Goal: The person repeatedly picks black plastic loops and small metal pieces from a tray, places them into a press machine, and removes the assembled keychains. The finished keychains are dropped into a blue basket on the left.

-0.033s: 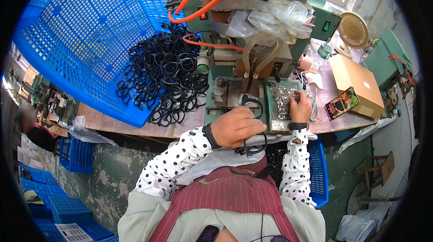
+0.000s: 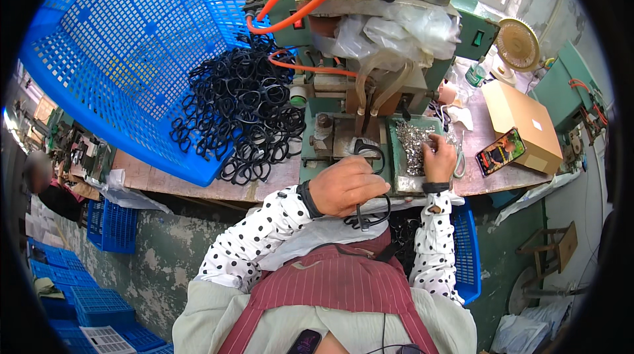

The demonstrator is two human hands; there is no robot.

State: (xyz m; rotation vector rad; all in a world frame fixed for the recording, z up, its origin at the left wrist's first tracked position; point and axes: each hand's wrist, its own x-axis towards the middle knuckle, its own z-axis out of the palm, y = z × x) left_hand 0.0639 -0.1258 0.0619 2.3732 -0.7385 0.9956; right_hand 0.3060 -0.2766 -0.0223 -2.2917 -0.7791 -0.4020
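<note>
My left hand (image 2: 347, 187) is closed around a black looped handle piece (image 2: 388, 204), in front of the machine's work plate. One dark loop shows above the fingers and another hangs below them; the grip hides its middle. My right hand (image 2: 439, 160) rests at the right side of a shallow tray (image 2: 407, 184) of small shiny metal parts (image 2: 412, 142). Its thumb and fingers are bent together over the parts, and whether a part is between them is too small to see. A big heap of similar black looped pieces (image 2: 247, 100) lies to the left.
The green press machine (image 2: 323, 104) stands straight ahead, with orange hoses and clear plastic bagging (image 2: 422, 30). A tilted blue basket (image 2: 132, 70) surrounds the heap. Scissors (image 2: 460, 159), a phone (image 2: 500, 151) and a cardboard box (image 2: 525, 123) are right of the tray. Another blue basket (image 2: 466, 248) sits below.
Both hands stay in the same places. The clear bagging and the soft tubes on the machine have shifted slightly.
</note>
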